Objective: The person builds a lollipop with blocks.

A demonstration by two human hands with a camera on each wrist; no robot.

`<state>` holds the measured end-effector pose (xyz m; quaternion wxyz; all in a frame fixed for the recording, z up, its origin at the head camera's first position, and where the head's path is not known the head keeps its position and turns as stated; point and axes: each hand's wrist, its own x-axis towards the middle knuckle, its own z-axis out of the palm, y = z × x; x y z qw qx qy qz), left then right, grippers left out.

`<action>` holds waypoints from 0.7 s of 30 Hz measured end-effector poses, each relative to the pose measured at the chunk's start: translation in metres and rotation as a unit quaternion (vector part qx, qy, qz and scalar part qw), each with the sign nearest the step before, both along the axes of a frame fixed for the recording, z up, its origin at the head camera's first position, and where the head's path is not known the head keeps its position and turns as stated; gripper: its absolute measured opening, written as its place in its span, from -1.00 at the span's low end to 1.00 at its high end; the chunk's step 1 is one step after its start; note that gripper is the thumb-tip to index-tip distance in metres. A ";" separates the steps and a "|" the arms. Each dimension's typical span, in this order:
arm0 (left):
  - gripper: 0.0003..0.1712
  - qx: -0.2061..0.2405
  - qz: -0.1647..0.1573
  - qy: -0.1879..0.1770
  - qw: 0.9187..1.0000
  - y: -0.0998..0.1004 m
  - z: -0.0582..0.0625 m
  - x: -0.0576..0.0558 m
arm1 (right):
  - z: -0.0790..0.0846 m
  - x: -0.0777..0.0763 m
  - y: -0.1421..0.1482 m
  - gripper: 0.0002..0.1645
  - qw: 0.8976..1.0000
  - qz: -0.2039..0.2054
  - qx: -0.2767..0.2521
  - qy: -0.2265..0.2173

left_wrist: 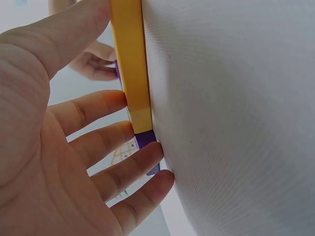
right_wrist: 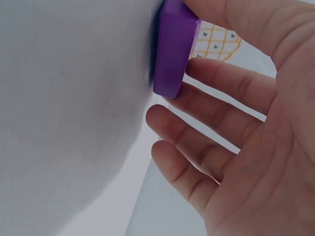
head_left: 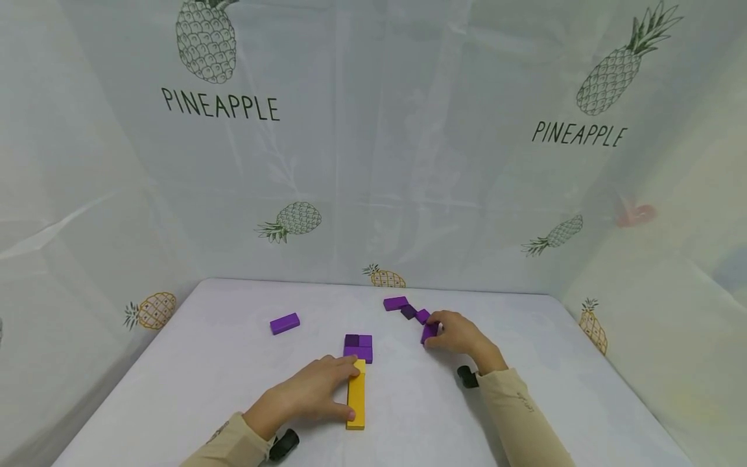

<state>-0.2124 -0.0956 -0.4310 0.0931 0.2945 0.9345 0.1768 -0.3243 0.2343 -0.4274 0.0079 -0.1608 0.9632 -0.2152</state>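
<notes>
Nearest, low at left: a black wrist device [head_left: 284,445] is worn beside the sleeve cuff. The left hand [head_left: 312,389] is laid along a yellow bar [head_left: 356,403], fingers spread and nearly straight, not wrapped round it. Thumb is set toward the near end, fingertips toward the far end; by this spacing the bar is probably kept from swivelling. A paler end section [left_wrist: 141,120] is seen, perhaps a separate block.

The bar's far end is butted against a purple cluster [head_left: 358,353], in which a dark square and a purple square are set side by side beyond a crosswise piece. Edges are matched closely, presumably so that no gaps are left.

To the right, well apart from the left hand, a purple block [head_left: 429,333] is pinched lengthwise between thumb and fingers of the right hand [head_left: 461,337]; a steady hold is likely given by the ends. Whether it is lifted cannot be told.

Farther, a lone purple piece [head_left: 284,323] is left at one side. Beyond the right hand, a small purple block [head_left: 423,316], a dark block [head_left: 408,312] and a far purple piece [head_left: 395,303] are strung loosely, apparently unaligned. The table [head_left: 420,415] is backed by a pineapple-printed curtain [head_left: 373,162].
</notes>
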 end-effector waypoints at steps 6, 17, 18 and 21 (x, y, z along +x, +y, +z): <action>-0.18 0.000 0.000 0.001 1.000 0.000 0.000 0.000 | 0.002 0.004 -0.012 -0.42 1.000 0.025 -0.007 -0.004; -0.17 -0.002 -0.001 0.004 1.000 0.000 0.000 -0.001 | -0.002 0.009 -0.041 -0.42 0.995 0.095 -0.006 0.030; -0.17 -0.002 -0.001 0.004 1.000 0.000 0.000 -0.001 | -0.001 0.009 -0.043 -0.42 0.994 0.100 -0.007 0.031; -0.17 -0.001 -0.003 0.004 1.000 0.000 -0.001 -0.002 | -0.002 0.010 -0.049 -0.40 0.994 0.109 -0.003 0.030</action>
